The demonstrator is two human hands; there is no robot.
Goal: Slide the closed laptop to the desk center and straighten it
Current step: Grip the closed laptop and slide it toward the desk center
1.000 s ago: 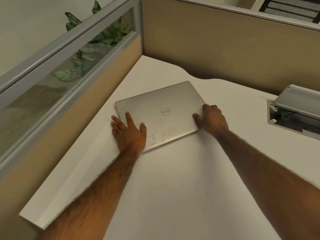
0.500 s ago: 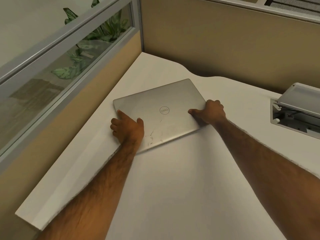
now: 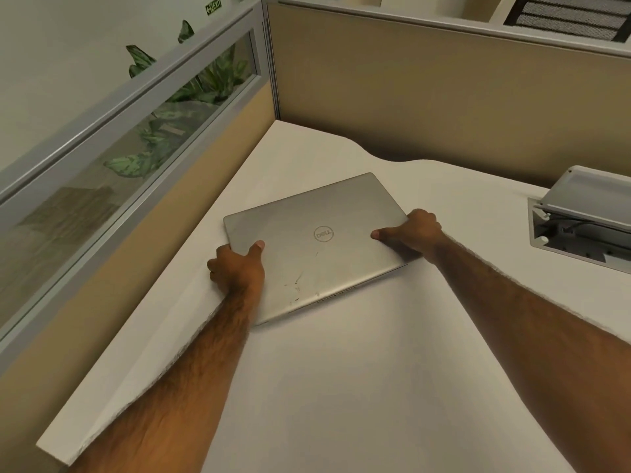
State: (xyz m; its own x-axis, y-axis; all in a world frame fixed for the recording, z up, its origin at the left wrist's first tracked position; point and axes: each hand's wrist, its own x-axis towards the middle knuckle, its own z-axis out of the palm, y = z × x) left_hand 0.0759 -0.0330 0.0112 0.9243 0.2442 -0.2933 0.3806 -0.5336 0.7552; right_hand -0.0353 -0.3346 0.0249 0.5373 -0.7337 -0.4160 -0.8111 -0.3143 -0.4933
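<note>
A closed silver laptop (image 3: 317,230) with a round logo lies on the white desk (image 3: 358,387), toward the left side and turned at an angle to the desk edges. My left hand (image 3: 237,269) grips its left edge, thumb on the lid and fingers curled under the side. My right hand (image 3: 415,232) grips its right edge the same way, thumb on top. Scratch marks show on the lid near the front corner.
Tan cubicle partitions (image 3: 426,83) close the desk at the back and left, with a glass strip (image 3: 112,165) and plant leaves behind it. An open cable hatch with a raised grey lid (image 3: 587,206) sits in the desk at the right.
Both hands went from lying flat on the lid to gripping the laptop's left and right edges. The laptop has shifted only slightly on the desk.
</note>
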